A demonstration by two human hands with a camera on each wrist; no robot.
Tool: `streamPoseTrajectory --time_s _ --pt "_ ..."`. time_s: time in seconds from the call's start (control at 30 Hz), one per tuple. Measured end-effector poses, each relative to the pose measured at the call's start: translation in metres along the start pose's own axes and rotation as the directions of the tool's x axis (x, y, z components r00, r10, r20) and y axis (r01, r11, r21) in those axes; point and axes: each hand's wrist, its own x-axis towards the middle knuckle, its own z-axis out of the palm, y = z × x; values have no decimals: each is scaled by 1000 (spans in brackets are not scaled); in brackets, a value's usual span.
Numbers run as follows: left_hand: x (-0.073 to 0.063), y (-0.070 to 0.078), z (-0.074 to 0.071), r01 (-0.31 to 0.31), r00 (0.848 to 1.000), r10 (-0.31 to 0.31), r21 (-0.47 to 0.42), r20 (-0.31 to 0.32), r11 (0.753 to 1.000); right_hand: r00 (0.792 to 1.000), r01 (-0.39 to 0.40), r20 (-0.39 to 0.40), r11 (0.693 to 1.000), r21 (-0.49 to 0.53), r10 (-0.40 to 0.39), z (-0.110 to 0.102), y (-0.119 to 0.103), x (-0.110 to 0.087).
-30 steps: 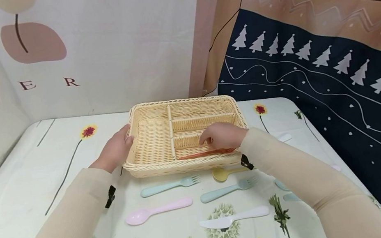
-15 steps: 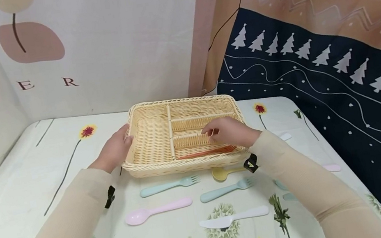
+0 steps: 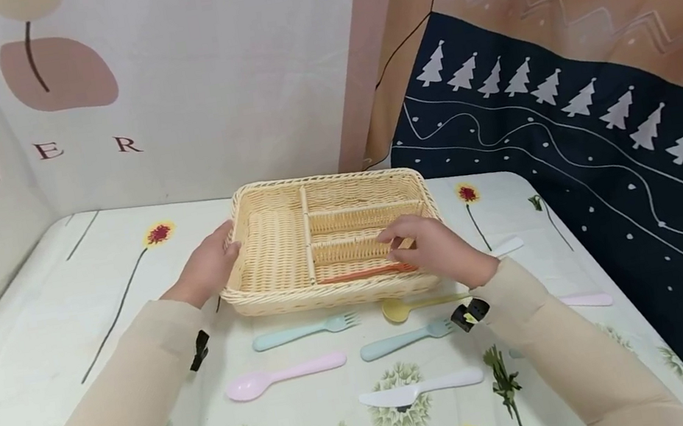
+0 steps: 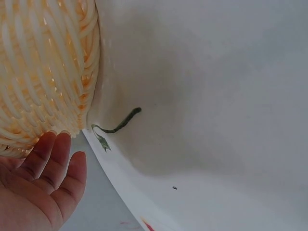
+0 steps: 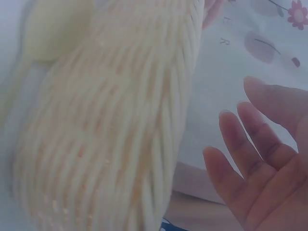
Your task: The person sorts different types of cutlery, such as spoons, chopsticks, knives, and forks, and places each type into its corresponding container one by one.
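A woven wicker basket (image 3: 327, 294) with several compartments stands on the table. At its left end my left hand (image 3: 206, 268) grips the rim, thumb over the edge; in the left wrist view its fingers (image 4: 57, 159) lie against the outer wicker wall. An orange-red utensil (image 3: 365, 274) lies along the front right compartment. Over that compartment hovers my right hand (image 3: 430, 244), fingers loosely bent and holding nothing. The right wrist view shows this hand (image 5: 260, 168) with spread fingers beside the basket wall (image 5: 110, 120).
Before the basket lie two pale blue-green forks (image 3: 300, 334), a yellow spoon (image 3: 396, 311), a pink spoon (image 3: 287, 375) and a white knife (image 3: 423, 388). Right of the basket are a white handle (image 3: 509, 245) and a pink handle (image 3: 588, 300). Fabric backdrops hang behind the table.
My right hand has drawn back to the right and slightly up from the front right compartment, leaving the orange-red utensil in it. The left hand keeps its place on the rim.
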Motion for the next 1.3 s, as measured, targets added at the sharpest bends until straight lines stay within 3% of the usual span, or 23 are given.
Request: streamPoseTrajectory --time_s 0.4,0.77,0.97,1.3 --pt "0 0 0 26 1000 -26 0 4 1000 995 99 -19 995 30 -99 11 -2 -34" --pt "1 -1 1 17 1000 -17 -1 -1 1000 996 75 51 994 76 -79 23 0 -60" --pt "2 -2 2 16 1000 -16 0 -8 1000 994 64 83 997 38 -67 31 3 -63" --pt "2 0 2 41 999 -41 6 4 999 979 143 153 989 -34 -136 39 16 -62"
